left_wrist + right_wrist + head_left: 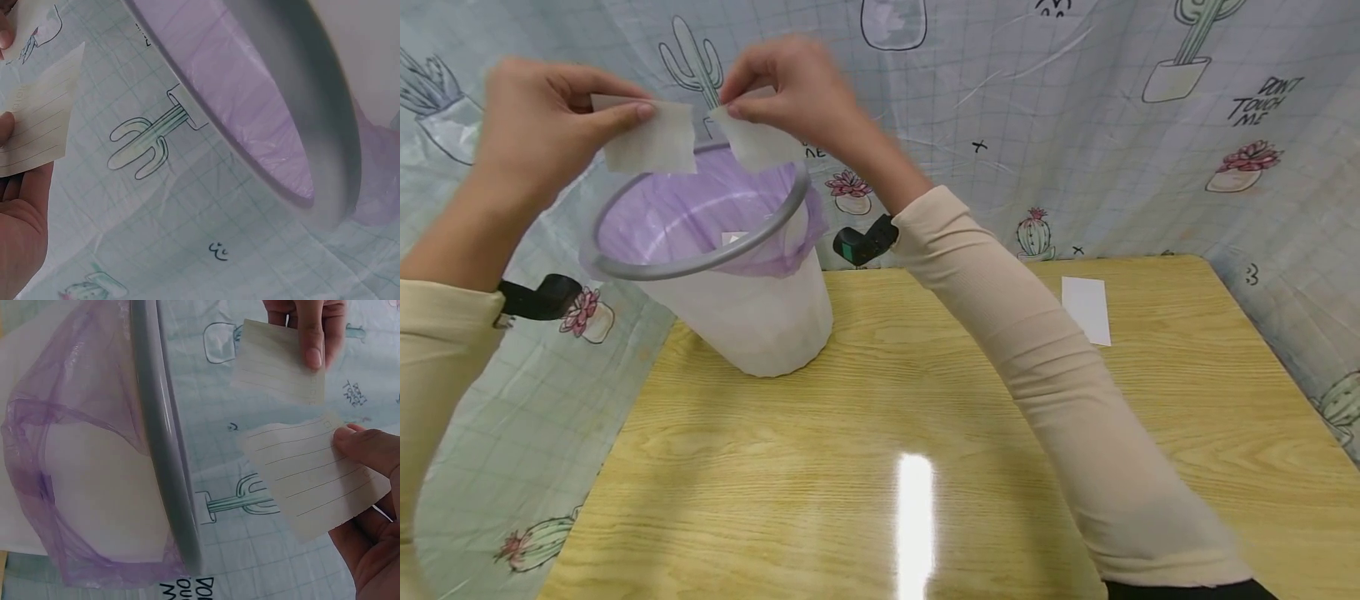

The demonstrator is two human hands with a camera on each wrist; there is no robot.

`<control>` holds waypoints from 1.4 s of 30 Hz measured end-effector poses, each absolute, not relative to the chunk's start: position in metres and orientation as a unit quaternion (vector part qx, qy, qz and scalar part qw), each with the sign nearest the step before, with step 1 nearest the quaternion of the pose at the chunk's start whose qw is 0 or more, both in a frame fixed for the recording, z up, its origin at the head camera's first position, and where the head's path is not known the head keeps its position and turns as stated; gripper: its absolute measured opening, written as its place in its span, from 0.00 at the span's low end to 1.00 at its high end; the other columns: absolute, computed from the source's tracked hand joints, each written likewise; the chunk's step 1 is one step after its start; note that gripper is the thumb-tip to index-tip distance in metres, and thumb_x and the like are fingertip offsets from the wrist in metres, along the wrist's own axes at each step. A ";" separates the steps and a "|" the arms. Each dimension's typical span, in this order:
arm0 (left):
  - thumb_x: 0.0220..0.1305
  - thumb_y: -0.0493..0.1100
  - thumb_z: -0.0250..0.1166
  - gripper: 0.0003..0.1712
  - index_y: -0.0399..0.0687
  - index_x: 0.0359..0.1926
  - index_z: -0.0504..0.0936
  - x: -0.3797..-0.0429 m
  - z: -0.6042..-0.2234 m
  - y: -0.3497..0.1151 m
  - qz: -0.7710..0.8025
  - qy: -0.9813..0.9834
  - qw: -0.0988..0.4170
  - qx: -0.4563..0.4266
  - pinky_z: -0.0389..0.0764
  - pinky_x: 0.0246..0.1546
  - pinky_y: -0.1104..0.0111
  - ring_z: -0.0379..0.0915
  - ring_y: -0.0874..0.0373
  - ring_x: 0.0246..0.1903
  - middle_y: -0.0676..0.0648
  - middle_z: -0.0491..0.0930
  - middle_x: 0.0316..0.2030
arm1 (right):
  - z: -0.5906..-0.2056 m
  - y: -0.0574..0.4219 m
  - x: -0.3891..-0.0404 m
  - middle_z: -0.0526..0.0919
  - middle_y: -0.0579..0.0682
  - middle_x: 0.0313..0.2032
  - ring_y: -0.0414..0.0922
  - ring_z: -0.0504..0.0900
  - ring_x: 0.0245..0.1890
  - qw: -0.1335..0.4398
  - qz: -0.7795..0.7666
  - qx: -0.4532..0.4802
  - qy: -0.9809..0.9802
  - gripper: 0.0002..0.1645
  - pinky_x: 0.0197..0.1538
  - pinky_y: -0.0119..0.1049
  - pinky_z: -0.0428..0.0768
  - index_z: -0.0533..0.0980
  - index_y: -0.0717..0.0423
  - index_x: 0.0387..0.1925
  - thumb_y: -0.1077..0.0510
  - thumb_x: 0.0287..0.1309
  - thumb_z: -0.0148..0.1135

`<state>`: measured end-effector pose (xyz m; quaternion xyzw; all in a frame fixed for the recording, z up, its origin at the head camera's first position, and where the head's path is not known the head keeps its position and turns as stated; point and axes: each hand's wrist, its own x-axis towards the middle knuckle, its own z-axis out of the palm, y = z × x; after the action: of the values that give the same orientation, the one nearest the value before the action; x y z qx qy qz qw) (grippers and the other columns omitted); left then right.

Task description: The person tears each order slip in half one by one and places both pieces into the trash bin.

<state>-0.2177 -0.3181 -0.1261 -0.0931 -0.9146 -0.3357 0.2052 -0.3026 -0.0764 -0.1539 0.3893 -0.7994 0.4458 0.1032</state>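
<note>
My left hand [542, 125] pinches a piece of lined paper [655, 142] between thumb and fingers, above the left rim of a trash can [752, 317]. A second piece of lined paper [760, 143] is pinched by my right hand [801, 92], over the far side of the same can. In the right wrist view the two pieces are apart, and the nearer piece [312, 475] has an uneven edge. A purple liner bag [700, 200] folds over the can's grey rim ring [685, 268]. Inside the can a small white scrap [733, 237] shows.
The can stands at the back left of a wooden table [820, 450]. A white sheet of paper [1086, 308] lies at the table's back right, partly behind my right forearm. A cactus-print cloth [985, 100] hangs behind and beside the table.
</note>
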 end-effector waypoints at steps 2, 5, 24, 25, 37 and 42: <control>0.64 0.47 0.73 0.14 0.47 0.48 0.91 -0.219 -0.126 -0.319 -0.335 -0.917 0.199 -0.085 0.71 0.27 0.85 0.70 0.66 0.25 0.68 0.81 0.25 | -0.155 -0.079 -0.304 0.89 0.44 0.43 0.34 0.84 0.46 0.094 0.452 0.386 -0.799 0.07 0.49 0.25 0.77 0.87 0.54 0.43 0.58 0.63 0.71; 0.64 0.48 0.72 0.15 0.47 0.49 0.91 -0.220 -0.127 -0.321 -0.329 -0.921 0.195 -0.079 0.71 0.27 0.85 0.70 0.65 0.25 0.67 0.81 0.26 | -0.157 -0.082 -0.306 0.89 0.43 0.43 0.34 0.83 0.46 0.084 0.458 0.380 -0.799 0.08 0.50 0.25 0.77 0.87 0.53 0.43 0.57 0.63 0.72; 0.66 0.48 0.70 0.19 0.42 0.54 0.87 -0.221 -0.129 -0.323 -0.341 -0.923 0.161 -0.073 0.73 0.33 0.88 0.76 0.70 0.32 0.66 0.82 0.31 | -0.155 -0.095 -0.307 0.88 0.43 0.46 0.33 0.83 0.49 0.094 0.417 0.386 -0.817 0.09 0.52 0.22 0.74 0.86 0.52 0.46 0.56 0.66 0.69; 0.66 0.47 0.70 0.19 0.42 0.54 0.87 -0.221 -0.129 -0.322 -0.356 -0.918 0.154 -0.078 0.75 0.35 0.88 0.79 0.71 0.32 0.66 0.83 0.32 | -0.156 -0.095 -0.307 0.88 0.44 0.46 0.34 0.83 0.48 0.091 0.419 0.389 -0.815 0.10 0.52 0.23 0.75 0.86 0.53 0.46 0.56 0.66 0.69; 0.66 0.44 0.71 0.18 0.39 0.52 0.87 -0.216 -0.134 -0.316 -0.389 -0.906 0.134 -0.097 0.76 0.39 0.87 0.84 0.72 0.33 0.62 0.86 0.33 | -0.164 -0.085 -0.306 0.88 0.47 0.43 0.37 0.84 0.43 0.059 0.414 0.407 -0.813 0.08 0.51 0.25 0.78 0.85 0.56 0.44 0.59 0.66 0.68; 0.64 0.46 0.73 0.18 0.40 0.50 0.88 -0.213 -0.137 -0.302 -0.377 -0.910 0.127 -0.118 0.77 0.38 0.86 0.84 0.72 0.33 0.63 0.87 0.32 | -0.170 -0.064 -0.303 0.88 0.47 0.42 0.35 0.84 0.42 0.067 0.362 0.422 -0.829 0.09 0.50 0.24 0.79 0.86 0.57 0.45 0.57 0.67 0.67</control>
<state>-0.2133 -0.3023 -0.1366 -0.1180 -0.9097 -0.3774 0.1265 -0.3031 -0.0641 -0.1702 0.4217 -0.8285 0.3623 0.0666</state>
